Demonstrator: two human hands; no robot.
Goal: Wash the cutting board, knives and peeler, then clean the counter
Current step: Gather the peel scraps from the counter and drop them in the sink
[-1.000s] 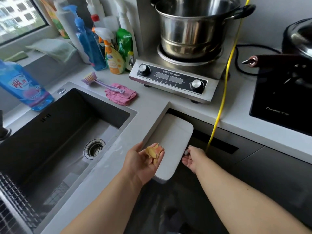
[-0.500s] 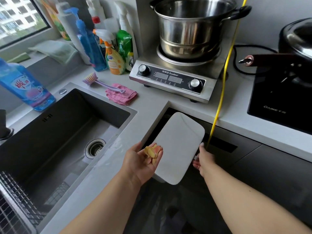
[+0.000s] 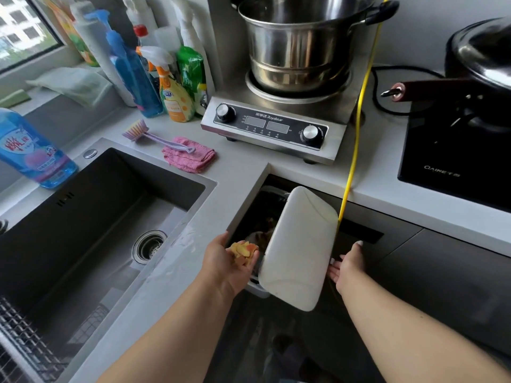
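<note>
A white bin lid is held tilted up by the right hand at its 3 o'clock edge; the fingers are tucked behind the lid, so their grip cannot be told. Yellow and orange peelings are cupped in the upturned left hand, its fingers curled loosely together, at 9 o'clock of the lid. The open bin sits below the counter. The sink lies at 9 o'clock; no cutting board, knives or peeler are seen.
</note>
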